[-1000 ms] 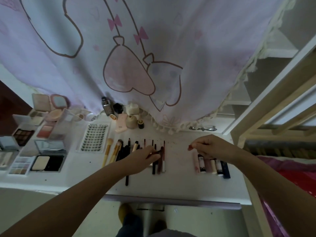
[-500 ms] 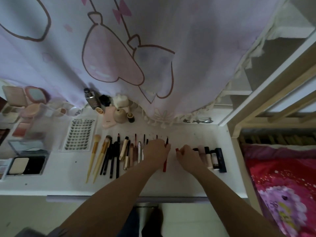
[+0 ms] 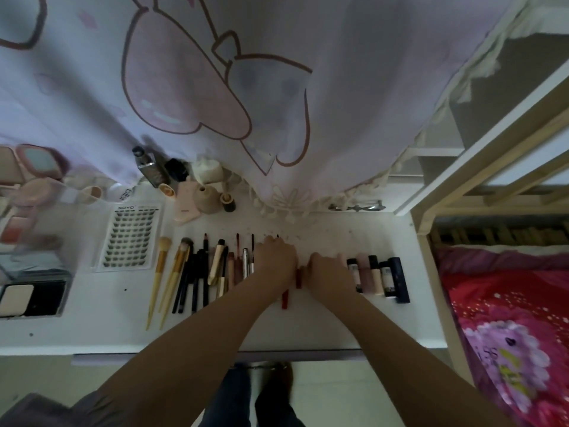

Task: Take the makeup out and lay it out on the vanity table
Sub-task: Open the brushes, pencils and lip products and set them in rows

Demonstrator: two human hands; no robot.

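L hand (image 3: 276, 260) & R hand (image 3: 328, 272) on vanity table (image 3: 308, 322), red lipstick (image 3: 298, 277) between, finger grip unclear

A white surface (image 3: 308, 328) carries gold-handled brushes (image 3: 160, 282), black pencils (image 3: 197, 282) and a red lip pencil (image 3: 285, 298). The pale lilac curtain (image 3: 338, 87) shows pink bows outlined in brown. The bed cover (image 3: 508, 318) is red with pink flowers.

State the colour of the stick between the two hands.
Red stick, seen in the head view.
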